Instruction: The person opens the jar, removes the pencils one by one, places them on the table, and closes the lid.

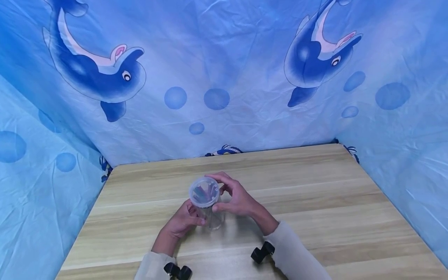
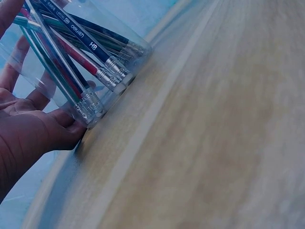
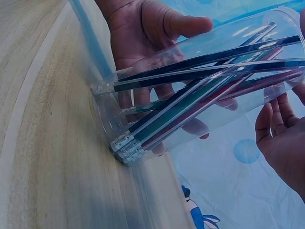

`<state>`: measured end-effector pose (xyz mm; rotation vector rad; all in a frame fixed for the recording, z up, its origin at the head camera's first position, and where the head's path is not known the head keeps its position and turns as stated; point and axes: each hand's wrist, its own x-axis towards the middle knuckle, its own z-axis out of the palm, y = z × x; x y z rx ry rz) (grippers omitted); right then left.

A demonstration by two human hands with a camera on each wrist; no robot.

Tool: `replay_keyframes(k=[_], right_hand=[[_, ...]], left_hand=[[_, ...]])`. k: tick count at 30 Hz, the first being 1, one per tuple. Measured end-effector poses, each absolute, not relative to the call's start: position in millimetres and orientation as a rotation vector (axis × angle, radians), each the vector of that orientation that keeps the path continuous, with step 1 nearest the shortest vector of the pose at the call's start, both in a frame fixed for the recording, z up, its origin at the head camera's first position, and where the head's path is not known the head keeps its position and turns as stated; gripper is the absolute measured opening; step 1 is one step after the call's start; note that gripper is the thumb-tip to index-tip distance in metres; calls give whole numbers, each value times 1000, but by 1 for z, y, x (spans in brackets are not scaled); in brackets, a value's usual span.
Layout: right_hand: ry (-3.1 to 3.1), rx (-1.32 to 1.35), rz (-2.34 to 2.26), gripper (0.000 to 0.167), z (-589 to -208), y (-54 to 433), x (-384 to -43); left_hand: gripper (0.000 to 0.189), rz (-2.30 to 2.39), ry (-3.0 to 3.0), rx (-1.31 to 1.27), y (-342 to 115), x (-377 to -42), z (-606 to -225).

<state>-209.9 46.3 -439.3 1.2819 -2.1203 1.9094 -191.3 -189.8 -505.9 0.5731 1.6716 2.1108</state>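
A clear cylindrical jar point(image 1: 215, 222) stands on the wooden table, its round translucent lid point(image 1: 204, 192) facing up. Inside lean several pencils point(image 3: 190, 98), dark blue, green and red, their metal-banded eraser ends at the jar's bottom. "HB" is printed on one blue pencil point(image 2: 78, 31) in the left wrist view. My left hand point(image 1: 183, 220) holds the jar's side low down, fingers behind it and thumb in front. From the right, my right hand point(image 1: 238, 197) grips the top at the lid's edge, thumb on the near side and fingers on the far side.
The light wood-grain table point(image 1: 315, 217) spreads around the jar. A blue cloth point(image 1: 245, 77) printed with dolphins and bubbles hangs behind it and along both sides. Black devices point(image 1: 262, 252) are strapped at both wrists over light sleeves.
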Motion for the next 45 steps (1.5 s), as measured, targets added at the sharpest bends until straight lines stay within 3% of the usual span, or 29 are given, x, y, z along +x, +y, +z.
replay_keyframes(k=[11, 21, 28, 36, 45], right_hand=[[-2045, 1207, 2101, 76, -444, 48, -210], [-1978, 1326, 2142, 59, -445, 51, -215], [-1986, 1375, 2120, 70, -443, 52, -216], [-2064, 1212, 2011, 77, -442, 46, -209], [-2154, 1102, 1818, 68, -438, 41, -202]], left_hand=[[83, 2110, 1666, 578, -190, -191, -508], [84, 2105, 1682, 559, -192, -192, -509], [84, 2110, 1683, 562, -192, -192, -508], [85, 2089, 1685, 557, -191, -192, -508], [87, 2083, 1685, 525, -190, -191, -504]])
